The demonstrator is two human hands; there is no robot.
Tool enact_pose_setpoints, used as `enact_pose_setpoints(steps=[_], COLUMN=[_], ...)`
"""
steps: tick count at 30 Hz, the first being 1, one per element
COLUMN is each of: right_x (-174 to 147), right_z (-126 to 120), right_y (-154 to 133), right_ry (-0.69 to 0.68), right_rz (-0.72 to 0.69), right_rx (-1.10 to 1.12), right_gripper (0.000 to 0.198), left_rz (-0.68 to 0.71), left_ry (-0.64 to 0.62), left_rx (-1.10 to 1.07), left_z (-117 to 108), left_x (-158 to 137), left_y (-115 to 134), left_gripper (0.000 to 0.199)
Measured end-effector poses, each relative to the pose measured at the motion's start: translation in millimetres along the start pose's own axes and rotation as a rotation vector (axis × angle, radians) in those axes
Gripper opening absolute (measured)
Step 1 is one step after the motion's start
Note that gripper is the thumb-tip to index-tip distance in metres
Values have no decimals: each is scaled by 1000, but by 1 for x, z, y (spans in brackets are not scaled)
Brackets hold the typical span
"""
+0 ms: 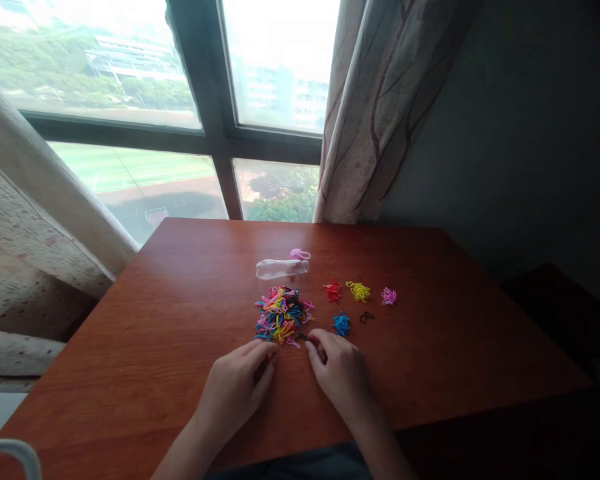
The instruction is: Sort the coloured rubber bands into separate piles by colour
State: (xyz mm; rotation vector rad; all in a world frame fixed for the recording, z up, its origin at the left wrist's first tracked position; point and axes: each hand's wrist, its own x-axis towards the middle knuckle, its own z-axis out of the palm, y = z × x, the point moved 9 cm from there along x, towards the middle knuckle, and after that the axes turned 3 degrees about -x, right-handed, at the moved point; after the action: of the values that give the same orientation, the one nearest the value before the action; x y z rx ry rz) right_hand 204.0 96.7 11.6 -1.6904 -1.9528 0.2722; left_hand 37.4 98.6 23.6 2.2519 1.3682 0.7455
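Note:
A heap of mixed small rubber bands (283, 313) in pink, yellow, blue, red and black lies at the middle of the table. My right hand (337, 363) is at its near right edge, thumb and forefinger pinched on a black rubber band (303, 336). Just below the heap, my left hand (240, 377) is closed with thumb and forefinger together; what it holds, if anything, is too small to make out. To the right lie single-colour groups: red bands (333, 290), yellow bands (360, 291), pink bands (389, 296), blue bands (341, 324) and a few black bands (367, 318).
Behind the heap a clear plastic bottle (281, 269) lies on its side, with a pink cap (299, 254) beside it. The brown wooden table (155, 320) reaches back to a window (213, 143) with curtains (375, 100). A white curved bar (15, 448) shows at lower left.

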Motion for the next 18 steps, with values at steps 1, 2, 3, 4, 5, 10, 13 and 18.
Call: enact_pose_setpoints(steps=[1, 2, 3, 4, 5, 10, 13, 18], right_x=[0, 1, 1, 2, 2, 3, 2, 1], right_z=[0, 0, 0, 0, 0, 1, 1, 0], right_y=[-1, -1, -2, -2, -2, -1, -1, 1], right_ry=[1, 4, 6, 9, 13, 22, 22, 1], right_rz=[-3, -6, -11, -16, -21, -20, -22, -16], right_rx=[-9, -18, -26, -33, -37, -45, -9, 137], right_gripper=[10, 10, 11, 11, 12, 13, 15, 13], left_rz=[2, 1, -2, -7, -13, -20, -20, -28], left_ry=[-6, -10, -11, -10, -11, -19, -17, -24], left_rx=[15, 23, 26, 26, 24, 16, 27, 29], left_z=[0, 0, 0, -1, -1, -1, -2, -1], left_x=[0, 1, 1, 2, 2, 2, 3, 2], left_y=[1, 2, 2, 3, 2, 3, 3, 2], left_gripper=[18, 19, 20, 20, 20, 20, 20, 19])
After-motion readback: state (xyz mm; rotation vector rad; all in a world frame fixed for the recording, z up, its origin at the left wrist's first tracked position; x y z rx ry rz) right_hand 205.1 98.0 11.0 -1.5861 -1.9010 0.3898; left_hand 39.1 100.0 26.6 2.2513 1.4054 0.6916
